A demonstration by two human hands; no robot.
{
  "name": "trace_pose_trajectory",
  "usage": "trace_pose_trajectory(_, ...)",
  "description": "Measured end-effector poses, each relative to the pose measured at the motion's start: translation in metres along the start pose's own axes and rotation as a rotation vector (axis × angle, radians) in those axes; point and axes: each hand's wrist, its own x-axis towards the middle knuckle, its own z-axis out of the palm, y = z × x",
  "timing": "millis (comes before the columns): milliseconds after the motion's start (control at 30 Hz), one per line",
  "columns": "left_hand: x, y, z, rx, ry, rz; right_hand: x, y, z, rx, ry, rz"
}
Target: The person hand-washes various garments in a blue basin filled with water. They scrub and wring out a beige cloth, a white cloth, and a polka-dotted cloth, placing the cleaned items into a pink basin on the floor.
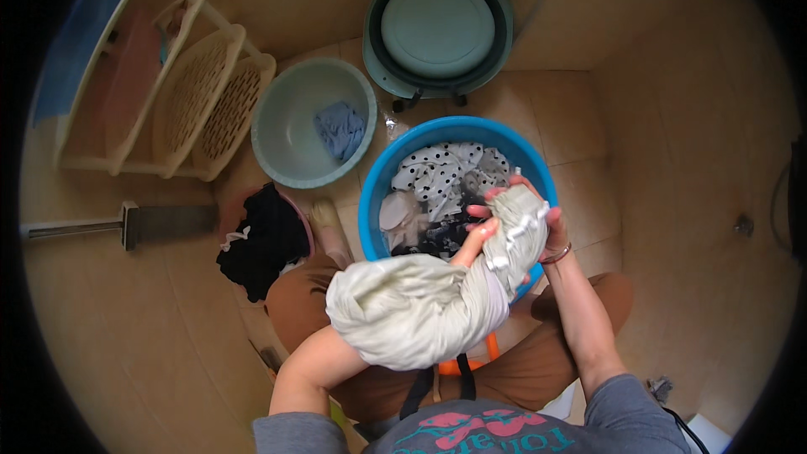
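Observation:
A bunched, pale grey-white garment (412,307) is stretched over my left forearm and across to both hands. My left hand (475,240) comes out from under the cloth, fingers closed on its narrower end. My right hand (556,235), with a bracelet at the wrist, grips the same end from the right side. Below the hands stands a blue basin (370,193) with wet laundry in it: a white cloth with black dots (441,172), a pale piece (402,214) and dark fabric (437,240). Part of the laundry is hidden behind the garment and my hands.
A pale green basin (277,155) with a blue cloth (340,129) stands at the far left. Beyond the blue basin is a dark-rimmed tub with a round, pale green middle (439,25). Black clothes (265,244) fill a pink basin near my left knee. A cream rack (181,164) leans by the wall.

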Motion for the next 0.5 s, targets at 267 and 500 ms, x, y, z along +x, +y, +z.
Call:
trace_pose_trajectory(267, -0.001, 0.001, 0.015, -0.050, 0.112, -0.011, -0.019, -0.011, 0.013, -0.177, 0.206, -0.092)
trace_pose_trajectory(500, -0.002, 0.007, -0.004, 0.130, -0.146, 0.118, -0.024, -0.002, 0.017, -0.191, 0.232, -0.025)
